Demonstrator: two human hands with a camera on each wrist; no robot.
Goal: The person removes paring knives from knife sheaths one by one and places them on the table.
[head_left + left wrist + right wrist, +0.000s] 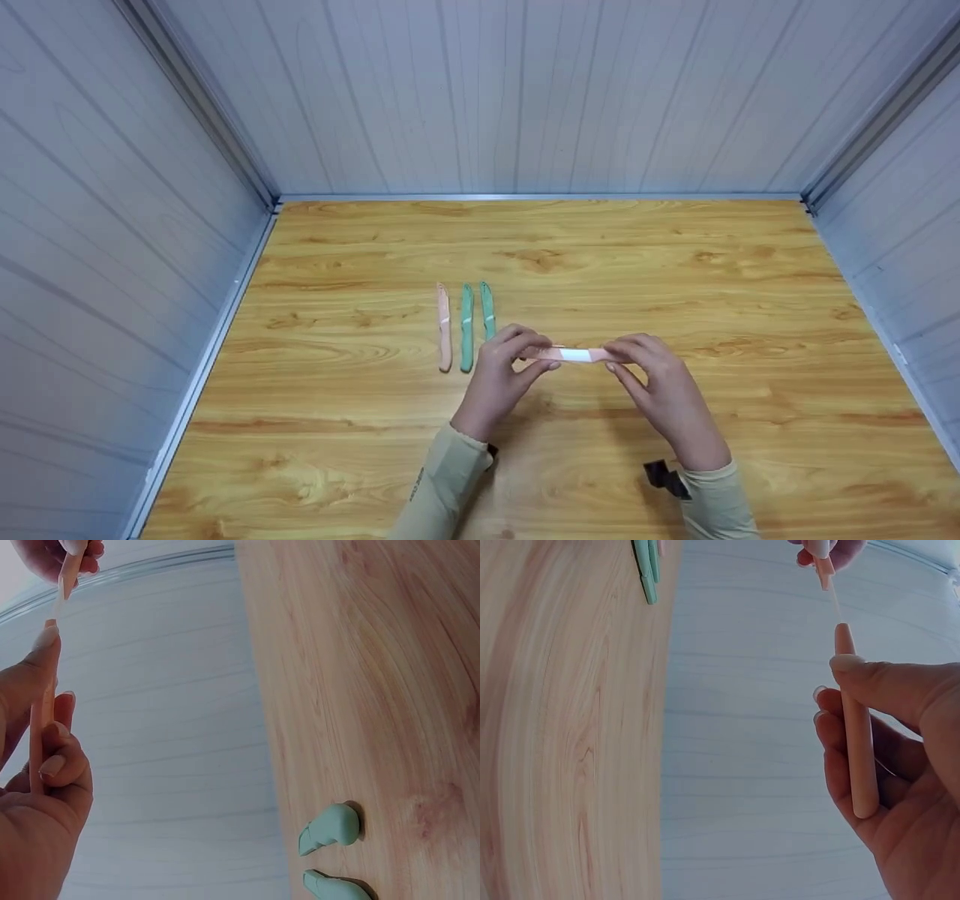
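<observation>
A pink paring knife is held level between both hands above the wooden table, a white stretch of blade (576,355) showing between handle and sheath. My left hand (504,371) pinches the pink sheath (43,705), thumb on one side and fingers curled on the other. At the opposite end my right hand (661,386) grips the rounded pink handle (859,742). Left of the left hand lie a sheathed pink knife (445,330) and a sheathed green knife (466,330). A second green knife (487,304) is partly hidden behind that hand.
The wood-grain table (337,435) is bounded by pale panel walls at the left, back (480,97) and right. A metal strip (525,197) runs along its back edge. The three lying knives stand side by side, tips away from me.
</observation>
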